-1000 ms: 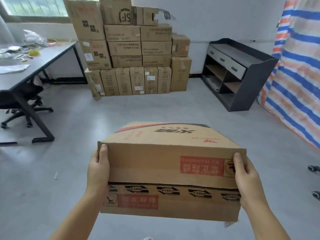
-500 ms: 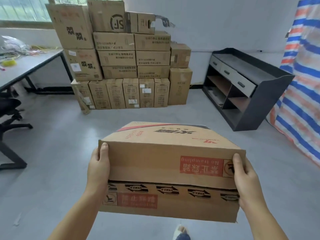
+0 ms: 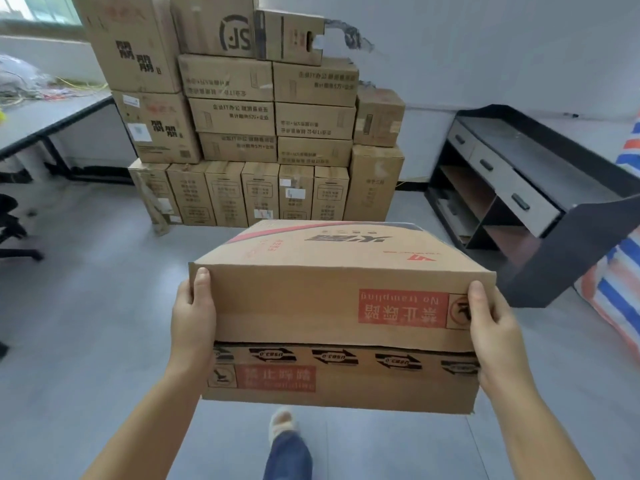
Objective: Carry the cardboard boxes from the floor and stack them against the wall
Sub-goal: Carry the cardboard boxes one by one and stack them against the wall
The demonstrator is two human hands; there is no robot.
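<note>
I carry a flat brown cardboard box (image 3: 332, 306) with red "No tramping" labels in front of me, above the floor. My left hand (image 3: 192, 320) grips its left side, thumb on the near face and fingers hidden behind the edge. My right hand (image 3: 491, 327) grips the right side the same way. Ahead, a tall stack of cardboard boxes (image 3: 249, 112) stands against the white wall, with a row of upright narrow boxes (image 3: 259, 194) at its base.
A black shelf unit with grey drawers (image 3: 512, 188) stands at the right, close to the box's far corner. A striped tarp (image 3: 620, 282) hangs at the far right. A dark desk (image 3: 45, 123) and an office chair base (image 3: 14, 233) sit left. My foot (image 3: 284, 427) steps on grey floor.
I have walked closer to the stacked boxes, which now loom larger. The shelf unit has come nearer on the right. Both hands keep the same hold on the box.
</note>
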